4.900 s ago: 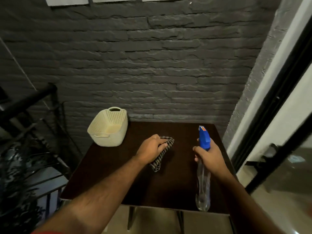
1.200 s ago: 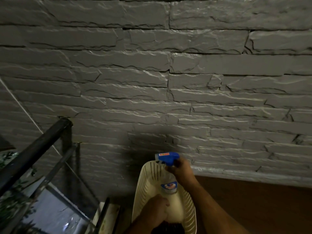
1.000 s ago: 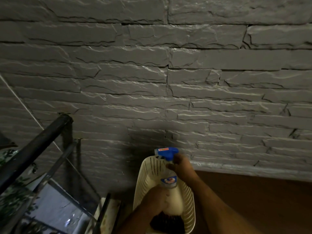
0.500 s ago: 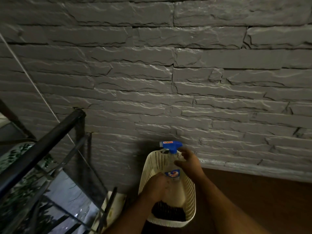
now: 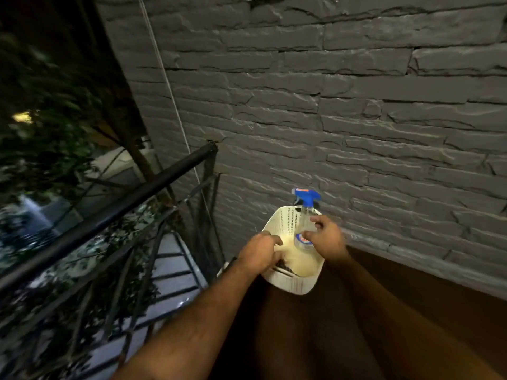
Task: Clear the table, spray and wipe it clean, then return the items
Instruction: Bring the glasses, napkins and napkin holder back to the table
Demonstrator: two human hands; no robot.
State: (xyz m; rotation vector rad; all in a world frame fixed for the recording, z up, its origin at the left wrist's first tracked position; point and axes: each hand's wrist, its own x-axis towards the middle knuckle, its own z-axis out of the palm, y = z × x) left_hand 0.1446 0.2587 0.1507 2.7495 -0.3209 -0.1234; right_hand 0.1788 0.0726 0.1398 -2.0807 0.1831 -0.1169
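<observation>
Table (image 5: 411,311) first: dark brown wood, smooth, filling the near right of the head view, its lower part cut off by the frame. Two bare forearms reach over it from the bottom edge. At the table's far left corner sits the basket (image 5: 295,283), cream plastic with rounded corners and perforated walls, right at the edge, hard up near the wall. Left hand (image 5: 259,255) is at the basket's near-left rim, fingers curled down inside; a dark striped cloth (image 5: 284,267) peeks out just under them, mostly hidden, and whether the fingers grip it I cannot tell. Right hand (image 5: 326,237) hovers at the spray bottle (image 5: 304,215), fingers spread and loosely bent beside the clear body, thumb near the label; a firm grip is not shown. Bottle stands upright in the basket's far end, blue trigger head poking above the rim, lower body hidden by the basket wall. Left of the table the floor drops away: black metal railing (image 5: 109,215), round top bar running diagonally, slatted steps below, blurred. Tight room on that side. Behind everything, a grey stone-textured wall (image 5: 356,105), rough staggered courses. A thin pale cord (image 5: 170,86) runs slantwise down it. Far left, dark foliage (image 5: 49,111), smeared, hard to make out.
</observation>
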